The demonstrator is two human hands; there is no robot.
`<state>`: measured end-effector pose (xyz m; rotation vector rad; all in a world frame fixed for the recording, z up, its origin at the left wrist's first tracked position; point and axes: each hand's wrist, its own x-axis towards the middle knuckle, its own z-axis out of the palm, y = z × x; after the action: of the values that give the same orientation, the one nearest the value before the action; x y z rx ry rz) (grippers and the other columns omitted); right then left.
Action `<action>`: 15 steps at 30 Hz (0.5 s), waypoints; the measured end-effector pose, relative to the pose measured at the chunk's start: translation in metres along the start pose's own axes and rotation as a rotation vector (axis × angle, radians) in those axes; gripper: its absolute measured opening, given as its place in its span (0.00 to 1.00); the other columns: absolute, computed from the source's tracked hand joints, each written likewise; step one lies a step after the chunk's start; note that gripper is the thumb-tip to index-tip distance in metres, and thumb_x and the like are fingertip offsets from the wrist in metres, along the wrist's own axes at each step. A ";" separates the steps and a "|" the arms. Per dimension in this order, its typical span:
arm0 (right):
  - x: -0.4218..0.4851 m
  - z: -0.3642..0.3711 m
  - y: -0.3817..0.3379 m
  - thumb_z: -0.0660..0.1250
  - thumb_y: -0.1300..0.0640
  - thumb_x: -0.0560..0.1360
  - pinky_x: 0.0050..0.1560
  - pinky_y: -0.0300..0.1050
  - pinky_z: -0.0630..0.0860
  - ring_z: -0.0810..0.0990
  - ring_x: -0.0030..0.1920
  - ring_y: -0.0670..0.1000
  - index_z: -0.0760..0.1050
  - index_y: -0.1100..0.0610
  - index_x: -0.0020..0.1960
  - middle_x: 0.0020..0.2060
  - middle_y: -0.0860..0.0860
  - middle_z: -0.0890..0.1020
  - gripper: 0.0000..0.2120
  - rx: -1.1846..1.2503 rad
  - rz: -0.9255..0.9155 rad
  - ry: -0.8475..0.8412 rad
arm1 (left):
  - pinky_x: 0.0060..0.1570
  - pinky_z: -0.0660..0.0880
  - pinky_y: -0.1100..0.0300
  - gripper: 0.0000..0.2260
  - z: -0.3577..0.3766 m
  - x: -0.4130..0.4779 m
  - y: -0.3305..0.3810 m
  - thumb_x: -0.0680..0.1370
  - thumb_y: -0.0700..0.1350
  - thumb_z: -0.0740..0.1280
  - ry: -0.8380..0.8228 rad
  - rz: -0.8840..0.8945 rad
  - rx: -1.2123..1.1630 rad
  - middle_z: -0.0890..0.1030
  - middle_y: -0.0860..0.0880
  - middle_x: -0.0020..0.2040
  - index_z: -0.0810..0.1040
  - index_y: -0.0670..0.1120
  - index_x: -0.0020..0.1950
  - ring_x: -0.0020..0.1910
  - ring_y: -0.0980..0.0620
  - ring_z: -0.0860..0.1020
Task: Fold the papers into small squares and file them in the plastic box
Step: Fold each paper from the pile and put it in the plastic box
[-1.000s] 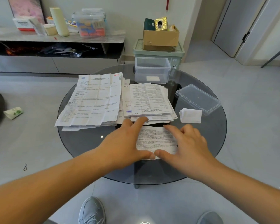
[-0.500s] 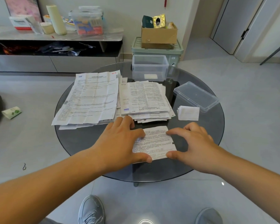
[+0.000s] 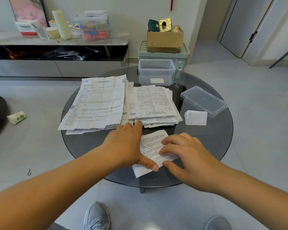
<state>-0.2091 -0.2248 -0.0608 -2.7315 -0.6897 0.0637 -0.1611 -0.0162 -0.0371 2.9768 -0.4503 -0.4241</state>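
Note:
A folded printed paper (image 3: 152, 143) lies near the front of the round glass table (image 3: 83, 145). My left hand (image 3: 126, 145) lies flat on its left part, thumb pressing the near edge. My right hand (image 3: 184, 151) presses its right part with spread fingers. Behind lie two stacks of unfolded papers: a large sheet pile (image 3: 96, 103) at left and a smaller pile (image 3: 153, 103) in the middle. A clear plastic box (image 3: 156, 72) stands at the back with one folded paper inside. A small folded white square (image 3: 196, 117) lies at the right.
The box's clear lid (image 3: 204, 101) lies upside down at the table's right. Behind the table stand a green bin (image 3: 163, 53) with a cardboard box (image 3: 165, 39) on it. A low cabinet (image 3: 56, 42) with clutter runs along the wall. My shoes show below.
My right hand slid left onto the paper and now presses it. The paper has turned slightly, its near-left corner poking out under my left thumb. The view shifted a little.

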 end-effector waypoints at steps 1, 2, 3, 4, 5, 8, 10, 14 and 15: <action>0.000 -0.001 0.000 0.64 0.42 0.78 0.65 0.42 0.63 0.65 0.66 0.43 0.76 0.42 0.65 0.66 0.37 0.71 0.16 -0.009 -0.001 -0.002 | 0.58 0.75 0.51 0.51 0.000 0.000 0.000 0.52 0.78 0.72 -0.001 -0.009 0.007 0.75 0.50 0.59 0.63 0.51 0.66 0.57 0.48 0.74; 0.000 -0.001 0.001 0.63 0.41 0.78 0.65 0.42 0.63 0.65 0.67 0.43 0.75 0.42 0.65 0.66 0.38 0.71 0.16 -0.013 -0.003 -0.002 | 0.56 0.76 0.51 0.50 0.000 0.000 0.000 0.53 0.79 0.72 -0.002 -0.015 0.004 0.76 0.51 0.58 0.64 0.51 0.65 0.56 0.49 0.75; 0.000 -0.001 0.001 0.63 0.41 0.78 0.65 0.43 0.63 0.65 0.68 0.43 0.75 0.42 0.65 0.67 0.38 0.71 0.17 -0.018 -0.005 -0.002 | 0.55 0.76 0.52 0.48 -0.001 -0.001 0.000 0.54 0.78 0.72 -0.007 -0.021 -0.008 0.77 0.51 0.56 0.65 0.51 0.63 0.54 0.49 0.76; 0.000 -0.001 0.001 0.63 0.40 0.79 0.65 0.43 0.63 0.64 0.68 0.43 0.75 0.42 0.65 0.68 0.38 0.71 0.17 -0.022 -0.006 -0.002 | 0.52 0.77 0.53 0.45 -0.002 -0.001 0.001 0.56 0.78 0.72 -0.014 -0.028 -0.027 0.77 0.52 0.54 0.66 0.51 0.61 0.52 0.50 0.76; 0.000 -0.001 0.000 0.62 0.40 0.79 0.66 0.43 0.63 0.64 0.69 0.43 0.76 0.41 0.65 0.68 0.38 0.71 0.17 -0.021 -0.004 -0.005 | 0.49 0.76 0.55 0.41 -0.004 -0.002 0.003 0.58 0.77 0.72 -0.019 -0.036 -0.054 0.76 0.53 0.52 0.67 0.52 0.58 0.51 0.51 0.76; 0.000 -0.003 0.000 0.62 0.39 0.79 0.68 0.44 0.62 0.63 0.70 0.41 0.76 0.40 0.64 0.69 0.37 0.70 0.16 0.018 0.012 -0.009 | 0.38 0.70 0.61 0.25 -0.006 -0.001 0.003 0.65 0.69 0.75 0.018 -0.043 -0.194 0.75 0.54 0.47 0.69 0.53 0.44 0.45 0.55 0.75; 0.000 -0.004 0.000 0.62 0.37 0.78 0.69 0.43 0.61 0.62 0.71 0.40 0.76 0.40 0.65 0.70 0.36 0.69 0.18 0.023 0.018 -0.023 | 0.35 0.69 0.63 0.19 -0.007 0.000 0.001 0.70 0.62 0.76 0.041 -0.038 -0.303 0.77 0.54 0.44 0.70 0.52 0.41 0.41 0.56 0.76; 0.001 -0.007 -0.001 0.61 0.34 0.77 0.71 0.43 0.59 0.61 0.71 0.39 0.75 0.40 0.66 0.72 0.36 0.68 0.21 0.031 0.025 -0.034 | 0.33 0.77 0.62 0.15 -0.013 0.000 -0.006 0.76 0.51 0.74 -0.019 -0.052 -0.559 0.82 0.49 0.46 0.70 0.51 0.54 0.39 0.53 0.82; 0.001 -0.008 -0.002 0.61 0.33 0.76 0.71 0.43 0.59 0.61 0.71 0.39 0.75 0.40 0.65 0.72 0.36 0.68 0.21 0.036 0.029 -0.038 | 0.33 0.78 0.62 0.15 -0.015 -0.001 -0.009 0.77 0.48 0.73 -0.070 -0.048 -0.675 0.83 0.47 0.46 0.69 0.52 0.57 0.37 0.52 0.83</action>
<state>-0.2081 -0.2252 -0.0530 -2.7122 -0.6533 0.1331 -0.1554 -0.0069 -0.0239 2.3268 -0.1858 -0.5536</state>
